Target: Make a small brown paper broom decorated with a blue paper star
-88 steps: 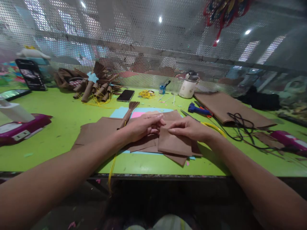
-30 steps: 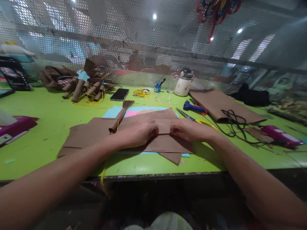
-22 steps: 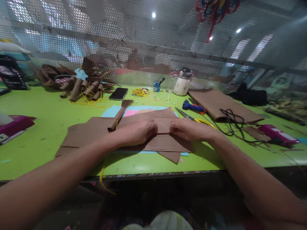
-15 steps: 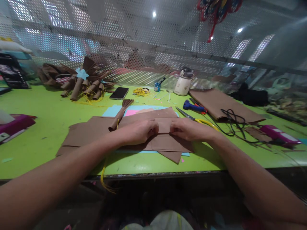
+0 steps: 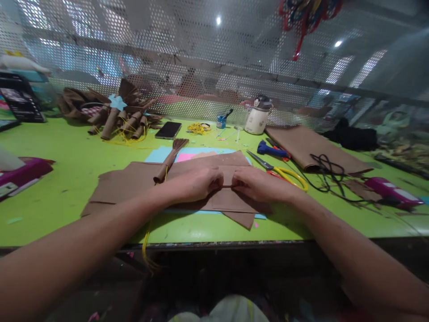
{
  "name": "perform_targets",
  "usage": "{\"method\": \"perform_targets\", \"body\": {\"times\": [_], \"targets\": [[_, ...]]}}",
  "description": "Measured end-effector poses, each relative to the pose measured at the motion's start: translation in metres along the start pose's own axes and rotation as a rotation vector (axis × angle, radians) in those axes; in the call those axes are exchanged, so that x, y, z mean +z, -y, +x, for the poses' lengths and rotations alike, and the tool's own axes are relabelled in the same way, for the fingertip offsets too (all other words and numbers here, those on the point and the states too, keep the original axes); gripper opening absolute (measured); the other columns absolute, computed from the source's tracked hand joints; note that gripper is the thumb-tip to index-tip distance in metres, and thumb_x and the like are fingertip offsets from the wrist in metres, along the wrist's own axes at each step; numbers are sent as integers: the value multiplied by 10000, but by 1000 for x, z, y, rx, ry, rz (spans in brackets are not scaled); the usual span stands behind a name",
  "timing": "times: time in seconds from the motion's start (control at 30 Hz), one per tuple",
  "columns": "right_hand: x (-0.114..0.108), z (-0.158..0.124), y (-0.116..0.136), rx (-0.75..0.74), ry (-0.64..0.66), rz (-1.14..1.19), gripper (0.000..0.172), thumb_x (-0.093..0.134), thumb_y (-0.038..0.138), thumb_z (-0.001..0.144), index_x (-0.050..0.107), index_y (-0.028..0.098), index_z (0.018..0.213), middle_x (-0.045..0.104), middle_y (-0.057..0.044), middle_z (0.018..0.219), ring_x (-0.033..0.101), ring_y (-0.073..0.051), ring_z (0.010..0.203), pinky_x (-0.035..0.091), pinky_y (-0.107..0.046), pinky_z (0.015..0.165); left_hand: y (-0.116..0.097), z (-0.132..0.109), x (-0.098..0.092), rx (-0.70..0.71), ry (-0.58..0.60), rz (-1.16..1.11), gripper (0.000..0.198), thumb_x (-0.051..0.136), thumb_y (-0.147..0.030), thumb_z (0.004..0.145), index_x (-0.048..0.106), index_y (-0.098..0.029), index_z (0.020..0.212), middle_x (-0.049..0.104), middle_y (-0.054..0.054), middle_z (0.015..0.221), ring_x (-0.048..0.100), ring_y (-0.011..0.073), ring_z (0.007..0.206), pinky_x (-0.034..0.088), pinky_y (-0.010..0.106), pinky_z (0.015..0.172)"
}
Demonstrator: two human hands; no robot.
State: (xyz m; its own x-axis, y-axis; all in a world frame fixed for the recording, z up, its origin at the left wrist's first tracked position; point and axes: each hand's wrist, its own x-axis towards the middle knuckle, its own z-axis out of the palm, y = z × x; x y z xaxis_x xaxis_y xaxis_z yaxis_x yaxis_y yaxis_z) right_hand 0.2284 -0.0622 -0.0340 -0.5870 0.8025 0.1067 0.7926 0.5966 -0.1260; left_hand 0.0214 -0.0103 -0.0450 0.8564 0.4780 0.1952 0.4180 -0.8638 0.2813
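Observation:
Both my hands pinch a piece of brown paper point(image 5: 231, 175) along a fold or edge. My left hand point(image 5: 203, 182) has its fingers curled closed at the left of it. My right hand point(image 5: 251, 183) is closed on the same piece, a short gap to the right. Under them several brown paper sheets point(image 5: 125, 183) overlap on light blue paper point(image 5: 156, 153) and pink paper point(image 5: 183, 157). Beside my left forearm lies a small rolled paper broom point(image 5: 169, 162) tied with yellow string point(image 5: 145, 246) that hangs over the table edge. Yellow-handled scissors point(image 5: 290, 176) rest behind my right wrist.
At the back left are rolled paper bundles point(image 5: 112, 118) and a phone point(image 5: 168, 130). Yellow string point(image 5: 199, 129), a blue jar point(image 5: 221, 121) and a white bottle point(image 5: 258, 116) stand along the mesh. Rightward lie a blue-handled tool point(image 5: 273, 150), folded brown paper point(image 5: 311, 145) and a black cord point(image 5: 326, 166).
My right hand has moved slightly left, narrowing the gap to my left hand. The left hand keeps its place on the paper. The whole view has shifted slightly.

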Motion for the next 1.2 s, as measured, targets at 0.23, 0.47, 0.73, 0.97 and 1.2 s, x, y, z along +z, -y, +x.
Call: {"method": "perform_targets", "body": {"times": [0.23,0.47,0.73,0.97,1.2], "targets": [[9,1,-2,-4,-33,-23,121,437,174,841,528,184,761,575,-32,797,482,-153,731,370,-268,652,0,0,2,49,-38,89,167,404,-218,829,554,-166,774,567,39,820,471,135,679,344,254,618],[7,-8,7,-66,-45,-201,110,427,165,845,517,158,783,542,-79,869,466,-184,805,371,-310,717,0,-2,5,80,-33,154,172,377,-207,838,521,-158,758,546,48,806,459,133,643,343,261,606],[14,-16,4,-51,-27,-255,92,423,130,845,493,157,792,522,-72,856,453,-172,775,360,-287,675,-3,-3,3,118,-24,214,171,369,-213,853,503,-163,759,531,49,825,440,127,615,335,264,595],[15,-22,1,-63,-62,-216,96,414,107,841,494,156,818,510,-76,878,444,-178,804,364,-296,685,-7,-4,-1,133,-5,233,157,403,-207,837,546,-153,803,554,69,865,461,135,620,333,266,578],[17,-28,4,-47,-117,-152,113,411,102,844,499,163,808,502,-81,868,437,-190,805,376,-314,685,-11,-5,-4,159,-11,260,148,422,-213,825,553,-151,794,561,72,831,491,159,676,351,281,619]]}}
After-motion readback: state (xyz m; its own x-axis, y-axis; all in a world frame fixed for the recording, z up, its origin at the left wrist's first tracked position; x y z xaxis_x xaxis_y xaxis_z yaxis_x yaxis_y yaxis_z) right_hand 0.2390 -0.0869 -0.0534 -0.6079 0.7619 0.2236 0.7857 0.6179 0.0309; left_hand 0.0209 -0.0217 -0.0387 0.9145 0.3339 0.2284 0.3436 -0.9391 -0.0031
